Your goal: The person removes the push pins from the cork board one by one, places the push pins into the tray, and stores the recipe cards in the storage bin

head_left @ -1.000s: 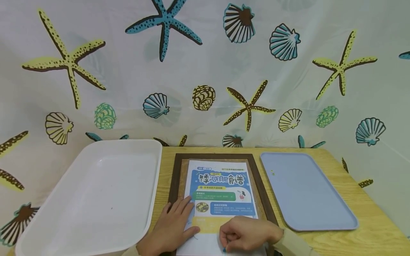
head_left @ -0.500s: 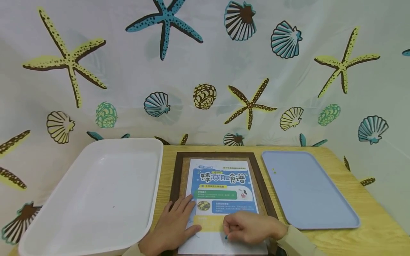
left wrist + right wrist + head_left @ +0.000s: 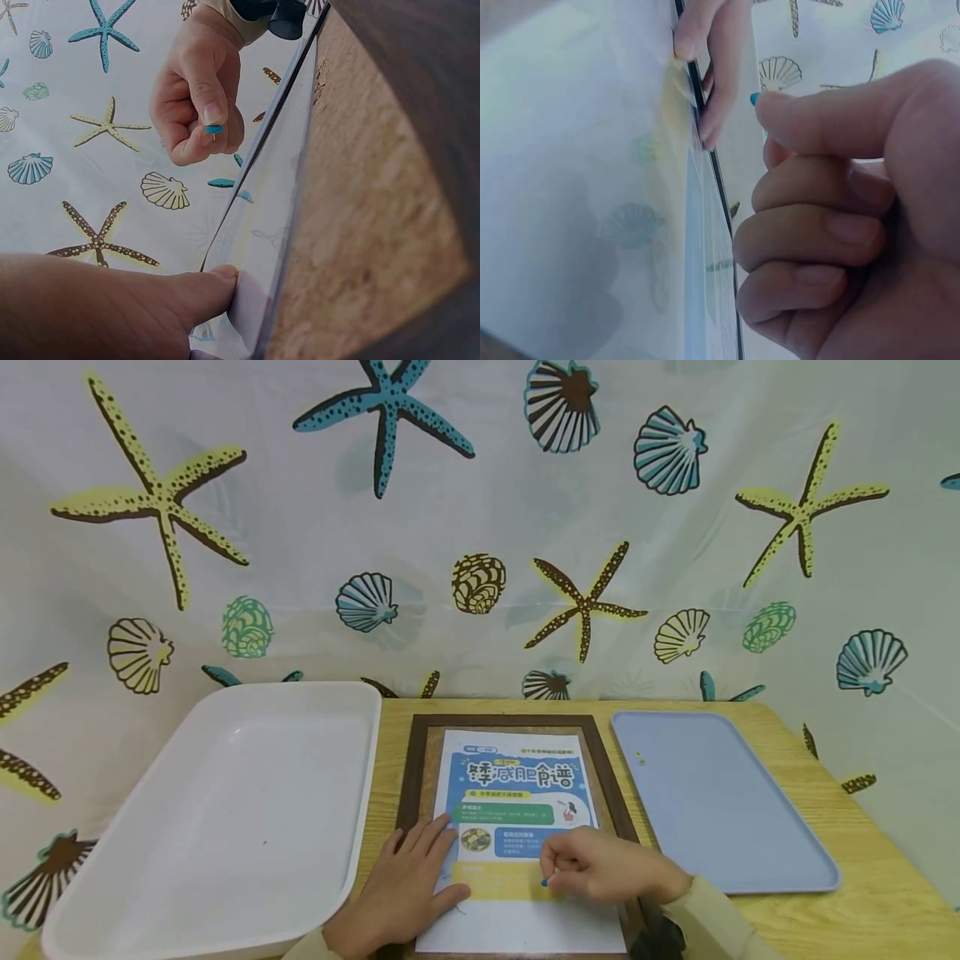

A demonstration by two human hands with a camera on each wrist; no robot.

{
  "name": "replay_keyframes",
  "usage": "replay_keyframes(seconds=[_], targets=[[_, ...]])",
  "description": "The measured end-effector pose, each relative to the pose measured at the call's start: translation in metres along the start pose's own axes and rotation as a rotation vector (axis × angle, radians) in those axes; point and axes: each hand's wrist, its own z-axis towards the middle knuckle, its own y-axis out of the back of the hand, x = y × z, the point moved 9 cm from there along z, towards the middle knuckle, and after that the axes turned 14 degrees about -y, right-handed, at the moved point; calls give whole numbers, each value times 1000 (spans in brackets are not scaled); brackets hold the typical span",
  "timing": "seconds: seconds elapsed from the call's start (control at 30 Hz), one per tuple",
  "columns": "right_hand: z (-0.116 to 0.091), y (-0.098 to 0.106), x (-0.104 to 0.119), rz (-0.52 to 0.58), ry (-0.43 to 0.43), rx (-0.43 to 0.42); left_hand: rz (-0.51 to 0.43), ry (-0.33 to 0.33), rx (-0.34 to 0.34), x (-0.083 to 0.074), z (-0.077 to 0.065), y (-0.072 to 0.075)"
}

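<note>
A printed paper sheet (image 3: pixel 517 928) with Chinese text lies on a dark-framed cork board (image 3: pixel 433 762). My left hand (image 3: pixel 405 887) rests on the sheet's left edge with fingers spread and straight; its thumb (image 3: pixel 210 291) presses the paper in the left wrist view. My right hand (image 3: pixel 603 867) pinches a small blue pushpin (image 3: pixel 214 130) between thumb and forefinger, its other fingers curled in. The pin's metal point shows in the left wrist view, apart from the paper. In the head view, the hand is over the sheet's right side, covering part of the yellow block.
A large white tray (image 3: pixel 258 827) stands left of the board, with a tiny dark speck in it. A shallow blue tray (image 3: pixel 735 810) lies to the right, with small yellow marks near its left edge. Behind the wooden table (image 3: pixel 885 893) hangs a seashell-patterned cloth (image 3: pixel 420 527).
My right hand has moved up the sheet and to the right with the pushpin in its pinch. The left hand stays in place on the paper.
</note>
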Motion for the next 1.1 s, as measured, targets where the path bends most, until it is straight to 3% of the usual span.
replay_keyframes(seconds=[0.17,0.37,0.7,1.1], targets=[[-2,8,-7,44,-45,-25,-8,2,8,-1,0,-1],[-8,17,-8,50,0,-42,-12,-3,16,-2,1,-2],[-8,43,-20,62,12,-150,-4,7,18,0,1,-1],[-4,63,-43,134,-55,-196,3,-2,3,0,0,1]])
